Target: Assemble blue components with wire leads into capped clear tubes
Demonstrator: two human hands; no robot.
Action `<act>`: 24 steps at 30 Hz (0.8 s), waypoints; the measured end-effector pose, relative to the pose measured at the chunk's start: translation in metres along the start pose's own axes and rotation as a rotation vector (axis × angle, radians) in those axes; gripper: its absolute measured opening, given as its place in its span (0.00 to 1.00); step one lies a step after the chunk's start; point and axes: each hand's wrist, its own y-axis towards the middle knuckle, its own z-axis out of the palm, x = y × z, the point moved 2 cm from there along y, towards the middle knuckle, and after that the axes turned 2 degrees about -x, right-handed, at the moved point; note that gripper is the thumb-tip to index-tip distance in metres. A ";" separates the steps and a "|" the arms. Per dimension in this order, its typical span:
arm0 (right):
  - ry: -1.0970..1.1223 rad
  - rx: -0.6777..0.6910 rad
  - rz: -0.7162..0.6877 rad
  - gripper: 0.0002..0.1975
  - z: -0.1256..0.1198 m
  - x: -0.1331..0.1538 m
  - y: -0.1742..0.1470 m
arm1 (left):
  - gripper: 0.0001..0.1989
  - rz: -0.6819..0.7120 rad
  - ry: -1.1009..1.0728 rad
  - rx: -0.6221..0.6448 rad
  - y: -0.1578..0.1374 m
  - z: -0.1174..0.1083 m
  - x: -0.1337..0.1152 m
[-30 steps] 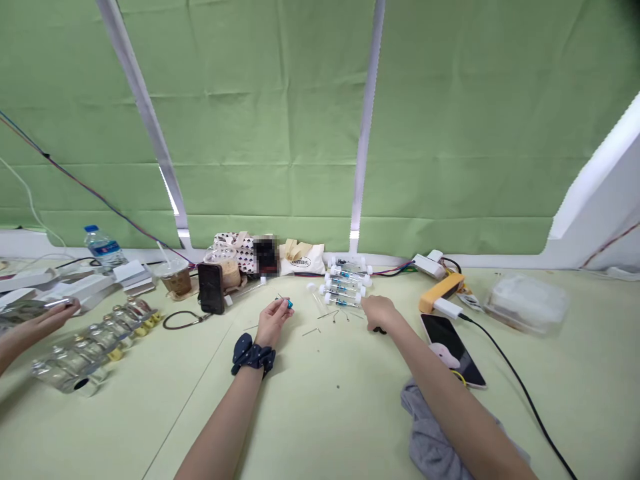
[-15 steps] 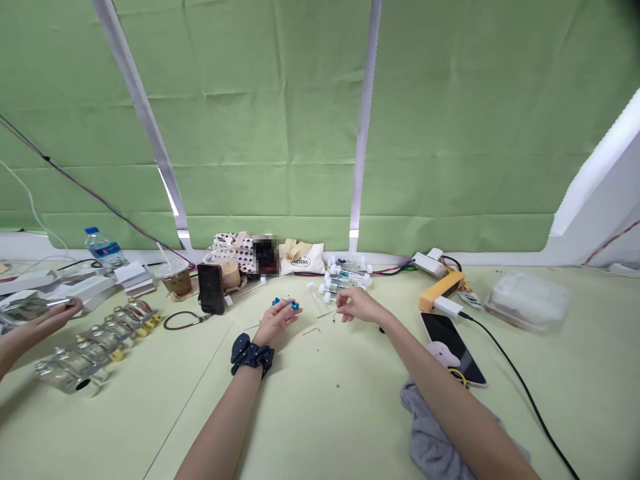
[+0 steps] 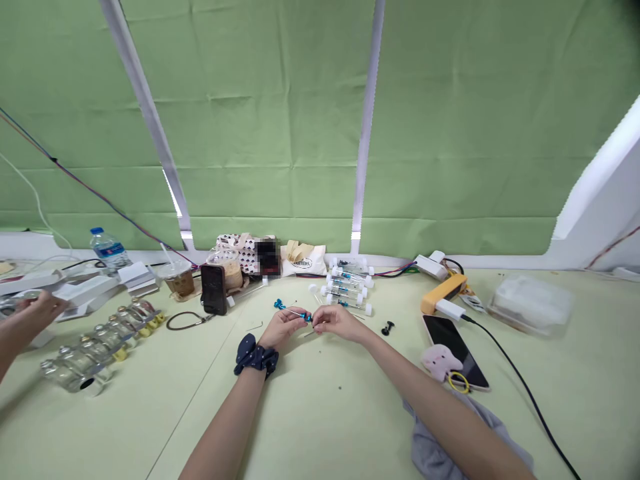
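Observation:
My left hand (image 3: 281,328), with a dark scrunchie (image 3: 255,355) on its wrist, is closed on a thin metal rod with shiny blue ends (image 3: 280,305). One blue end sticks out to the left; the other lies at the fingertips. My right hand (image 3: 339,321) meets it there, its fingers pinched at that end; what they hold is too small to make out. Behind my hands lie several clear tubes (image 3: 345,291) with white caps and blue parts inside. A small bent metal rod (image 3: 254,326) rests left of my left hand, a black dumbbell-shaped piece (image 3: 387,328) to the right.
At left, another person's hand (image 3: 43,308) is over white boxes (image 3: 85,293), near a row of glass jars (image 3: 100,343). An upright phone (image 3: 214,290) and a drink cup (image 3: 179,280) stand behind. Right are a tablet (image 3: 457,353), yellow power strip (image 3: 440,293) and grey cloth (image 3: 440,440).
My right hand has moved left to meet my left hand at the blue end. The black piece and more tubes are uncovered. The other person's hand has shifted left.

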 end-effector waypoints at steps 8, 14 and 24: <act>0.067 0.012 0.072 0.16 -0.002 -0.005 -0.003 | 0.14 -0.007 0.113 0.020 0.000 0.003 -0.004; 0.097 -0.081 0.098 0.17 -0.005 -0.012 -0.003 | 0.16 0.007 0.162 -0.021 0.000 0.003 -0.005; 0.176 -0.290 0.125 0.20 0.001 -0.013 0.002 | 0.14 0.086 0.194 -0.119 -0.002 0.010 -0.010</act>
